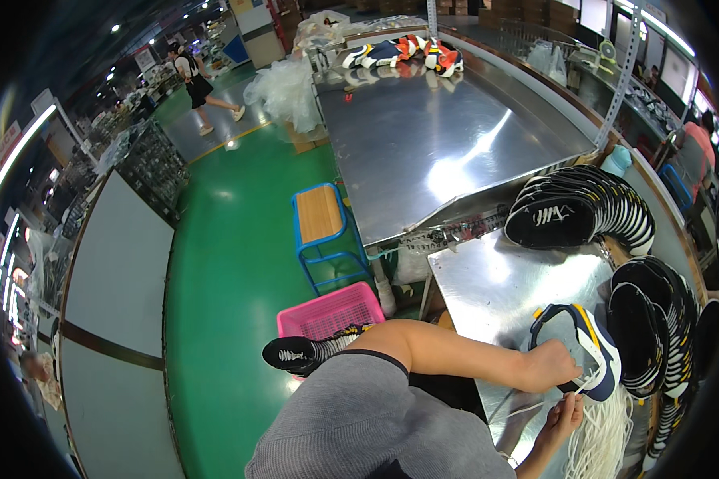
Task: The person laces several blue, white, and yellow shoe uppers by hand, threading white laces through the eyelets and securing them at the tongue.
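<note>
A shoe upper [608,349] in navy, white, grey and yellow lies on the metal worktop at the right. My left hand [551,366] is closed at its lace opening, pinching a white shoelace [585,383]. Just below it, my right hand [566,413] has its fingers closed on the same lace, close to the upper's edge. A loose length of lace trails left from between the hands. Beside my right hand hangs a thick bundle of white shoelaces [601,439]. How far the lace passes through the eyelets is too small to tell.
Nested stacks of black shoe uppers [551,219] stand along the worktop's right side. Beyond is a large metal table [407,136] with several colourful shoes [391,53]. A blue-framed stool [319,214] and a pink basket [327,313] are to the left. A person [196,80] walks far off.
</note>
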{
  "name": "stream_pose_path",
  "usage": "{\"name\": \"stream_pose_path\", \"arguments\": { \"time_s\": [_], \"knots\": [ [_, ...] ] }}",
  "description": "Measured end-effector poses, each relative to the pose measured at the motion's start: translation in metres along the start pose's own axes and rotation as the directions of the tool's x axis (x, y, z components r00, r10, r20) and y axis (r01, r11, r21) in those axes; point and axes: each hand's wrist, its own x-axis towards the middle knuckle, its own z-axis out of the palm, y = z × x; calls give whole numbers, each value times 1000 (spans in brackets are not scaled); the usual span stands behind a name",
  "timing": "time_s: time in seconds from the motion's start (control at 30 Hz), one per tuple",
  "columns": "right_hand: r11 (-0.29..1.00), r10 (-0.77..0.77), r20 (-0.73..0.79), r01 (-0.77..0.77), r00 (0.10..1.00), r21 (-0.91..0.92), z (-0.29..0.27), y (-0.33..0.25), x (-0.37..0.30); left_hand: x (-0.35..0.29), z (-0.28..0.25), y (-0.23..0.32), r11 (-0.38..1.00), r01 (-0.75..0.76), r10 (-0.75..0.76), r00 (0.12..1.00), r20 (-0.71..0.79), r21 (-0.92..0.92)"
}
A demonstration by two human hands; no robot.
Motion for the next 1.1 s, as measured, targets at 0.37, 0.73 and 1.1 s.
{"name": "stream_pose_path", "arguments": {
  "time_s": [0.37,0.73,1.1],
  "knots": [
    [684,530,317,-175,786,-708,-26,-7,-107,47,-116,-31,976,174,-211,903,-375,-131],
    [930,8,-145,-61,989,-361,-13,-70,-99,-17,-30,9,957,242,-118,829,546,-160],
    [948,-222,-142,179,965,-264,-4,-51,-52,-13,-38,26,975,127,-13,852,523,-182]
  ]
}}
